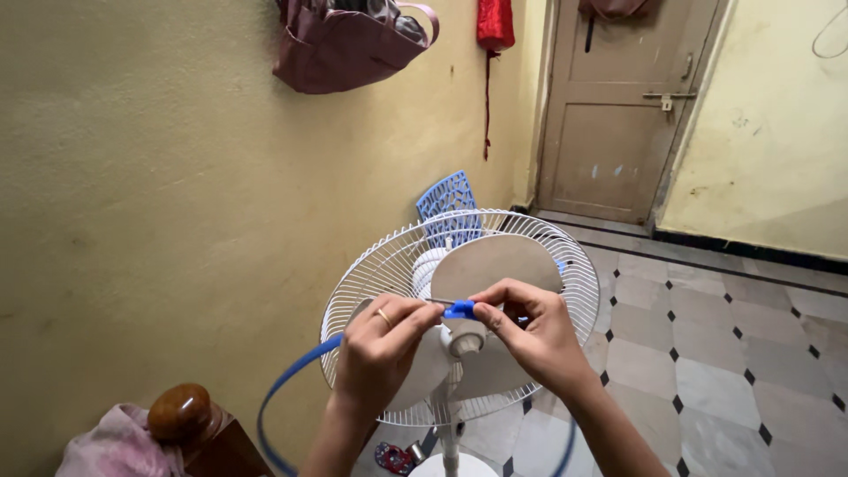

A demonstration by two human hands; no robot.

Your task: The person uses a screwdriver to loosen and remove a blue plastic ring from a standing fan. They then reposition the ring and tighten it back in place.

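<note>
Grip: blue clip [458, 309] pinched between left hand [382, 352] and right hand [533, 334], over the fan hub [465, 338]
Band: blue rim band [284, 390] hangs loose
Risk: clip could slip, band springing off the white guard [371, 265]

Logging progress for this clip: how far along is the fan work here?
Done: the blades sit on the hub inside the rear guard. In hand: the left hand and right hand pinch a small blue clip at the ends of the blue rim band, which loops loose below the guard. Left: no front guard is on; the band is not yet seated.
</note>
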